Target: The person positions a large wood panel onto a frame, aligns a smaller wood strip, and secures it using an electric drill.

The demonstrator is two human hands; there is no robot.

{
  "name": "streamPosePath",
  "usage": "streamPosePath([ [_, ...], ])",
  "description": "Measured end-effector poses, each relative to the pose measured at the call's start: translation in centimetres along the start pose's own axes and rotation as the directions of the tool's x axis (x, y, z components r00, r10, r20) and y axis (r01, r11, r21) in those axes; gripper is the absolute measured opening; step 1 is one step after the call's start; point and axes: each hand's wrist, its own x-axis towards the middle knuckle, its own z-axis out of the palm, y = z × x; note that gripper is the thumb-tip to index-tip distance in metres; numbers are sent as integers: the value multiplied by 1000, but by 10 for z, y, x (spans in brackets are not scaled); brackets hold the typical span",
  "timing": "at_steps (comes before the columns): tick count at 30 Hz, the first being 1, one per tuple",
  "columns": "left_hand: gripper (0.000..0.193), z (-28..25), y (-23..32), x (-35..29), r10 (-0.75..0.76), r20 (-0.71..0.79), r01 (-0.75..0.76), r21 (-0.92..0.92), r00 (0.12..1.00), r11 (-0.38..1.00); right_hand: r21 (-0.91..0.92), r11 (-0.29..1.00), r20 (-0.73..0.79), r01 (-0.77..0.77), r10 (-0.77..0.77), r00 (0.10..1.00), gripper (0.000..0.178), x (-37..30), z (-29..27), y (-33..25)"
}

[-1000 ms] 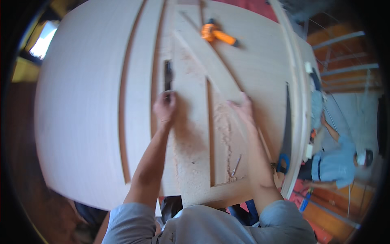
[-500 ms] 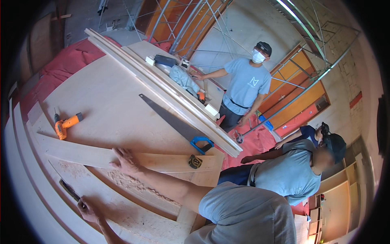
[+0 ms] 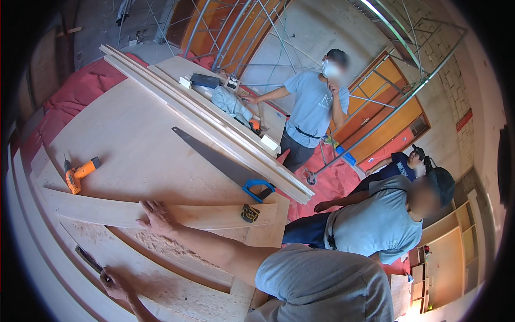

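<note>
My left hand (image 3: 117, 284) is closed around the end of a narrow dark tool (image 3: 88, 258) lying along a pale board at the lower left; its exact kind is not clear. My right hand (image 3: 158, 219) rests flat, fingers spread, on a long pale wooden strip (image 3: 102, 208). A tape measure (image 3: 249, 213), black and yellow, sits on the strip's right end. Sawdust (image 3: 182, 251) lies between the boards below my right forearm.
Beyond the strip are an orange cordless drill (image 3: 80, 173) and a handsaw (image 3: 214, 161) with a blue handle. Long wooden battens (image 3: 204, 121) cross the sheet. Past them stands a masked person (image 3: 316, 107); two more people, one in a cap (image 3: 375, 214), are at right. Metal scaffolding (image 3: 386, 123) rises behind.
The view has shifted slightly, moving most things a little leftward. The masked person has raised a hand toward the mask. My hands keep their places on the tool and the strip.
</note>
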Motion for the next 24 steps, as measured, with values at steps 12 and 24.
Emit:
streamPosePath([
  [12, 39, -5, -21, 10, 90, 98, -98, 80, 991, 992, -20, 1000, 14, -6, 6, 1000, 77, 2, 2, -2],
  [24, 27, -28, -41, 22, 418, 180, -446, 156, 890, 881, 0, 1000, 41, -17, 17, 999, 80, -1, 2, -5],
])
